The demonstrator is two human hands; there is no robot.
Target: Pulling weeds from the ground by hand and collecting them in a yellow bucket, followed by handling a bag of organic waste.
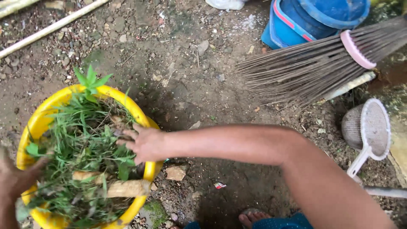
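My right hand point(146, 144) is flat on the heap, fingers point(127, 138) spread and only loosely bent, pressing down on the cut weeds point(80, 140) rather than gripping any one stalk. Palm down like this, it looks to me like I'm packing the greenery so it sits lower. Under the fingertips it's grass blades, leafy stems and some brown, dried bits; one leafy sprig point(91, 80) pokes up just beyond my fingers at the far rim.

My left hand point(15, 180) is across the heap from the right, at the picture's edge. It's blurred and half cut off, so I can't tell how its fingers are set; it seems to rest against the pile's side, perhaps steadying it.

All of it sits in the yellow basin point(133, 110), whose rim curves right beneath my right wrist. Near my palm, pale chunks of wood point(127, 187) lie wedged against the near rim.

Outward now: bare, stony dirt ground point(182, 76) around the basin. Well beyond my forearm lies a stick broom point(313, 68) with a pink band, a blue bucket point(313, 19) behind it, and off by my elbow a small mesh strainer point(369, 129) with a white handle. My toes point(250, 219) show below.
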